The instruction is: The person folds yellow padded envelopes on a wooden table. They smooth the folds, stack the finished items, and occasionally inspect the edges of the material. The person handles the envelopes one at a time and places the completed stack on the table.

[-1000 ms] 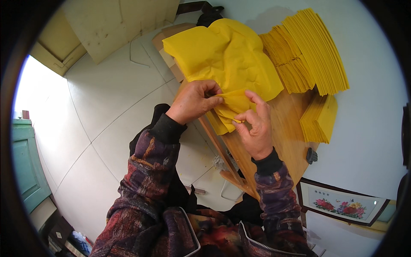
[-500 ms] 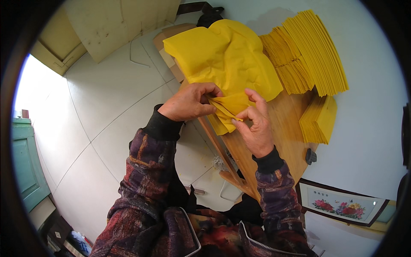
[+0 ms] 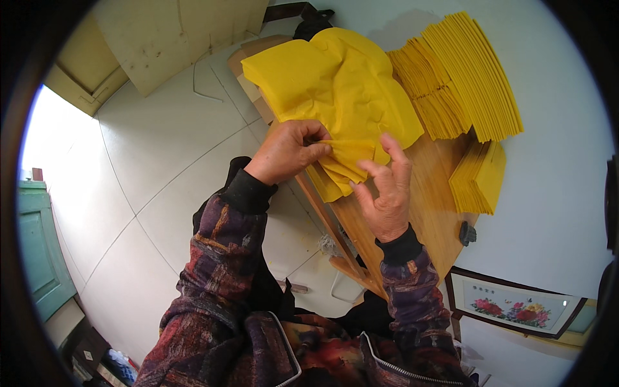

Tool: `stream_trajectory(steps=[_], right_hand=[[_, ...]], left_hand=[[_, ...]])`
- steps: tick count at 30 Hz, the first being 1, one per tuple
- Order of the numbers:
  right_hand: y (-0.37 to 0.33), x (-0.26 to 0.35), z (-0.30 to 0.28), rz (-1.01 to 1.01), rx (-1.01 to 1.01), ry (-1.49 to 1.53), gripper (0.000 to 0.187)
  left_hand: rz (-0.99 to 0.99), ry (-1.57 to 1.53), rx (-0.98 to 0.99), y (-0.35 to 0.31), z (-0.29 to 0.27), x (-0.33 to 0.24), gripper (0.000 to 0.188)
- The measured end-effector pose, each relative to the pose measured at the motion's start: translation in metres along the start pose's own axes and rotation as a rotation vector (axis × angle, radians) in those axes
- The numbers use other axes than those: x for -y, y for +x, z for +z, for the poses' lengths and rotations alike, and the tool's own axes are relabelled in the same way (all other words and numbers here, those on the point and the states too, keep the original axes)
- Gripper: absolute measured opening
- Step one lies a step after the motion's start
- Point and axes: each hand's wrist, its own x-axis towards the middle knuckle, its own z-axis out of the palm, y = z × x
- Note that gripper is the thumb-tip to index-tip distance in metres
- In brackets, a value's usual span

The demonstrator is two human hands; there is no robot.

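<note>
A large creased sheet of yellow cloth-like material (image 3: pixel 335 80) lies over the far end of the wooden table (image 3: pixel 422 187), its near part gathered in folds. My left hand (image 3: pixel 289 149) pinches those folds between thumb and fingers at the table's left edge. Close by on the right, my right hand (image 3: pixel 385 190) has its thumb and fingers apart beside the folded edge, with nothing visible between them. Whether a fingertip still touches the material, I cannot make out.
Stacks of folded yellow pieces (image 3: pixel 474 77) stand at the table's back right, with a smaller stack (image 3: pixel 478 177) below them. A small dark object (image 3: pixel 467 233) lies at the right edge. A framed flower picture (image 3: pixel 512 303) is at lower right; cardboard (image 3: pixel 248 80) sits behind the table.
My right hand's pinch on the folded edge has opened, and its fingers have spread. My left hand has shifted slightly up and keeps its hold on the yellow folds.
</note>
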Motion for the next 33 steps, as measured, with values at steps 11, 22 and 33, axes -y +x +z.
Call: stream_trajectory(steps=[11,22,33], right_hand=[[0.005,-0.004,0.001,0.106,0.126,0.186,0.016],[0.006,-0.006,0.002,0.158,0.148,0.251,0.018],[0.006,-0.007,0.003,0.171,0.145,0.276,0.019]], left_hand=[[-0.017,-0.099,0.076,-0.001,-0.005,-0.002,0.016],[-0.052,-0.178,0.216,-0.007,-0.015,-0.009,0.025],[-0.042,-0.151,0.210,-0.006,-0.015,-0.008,0.025]])
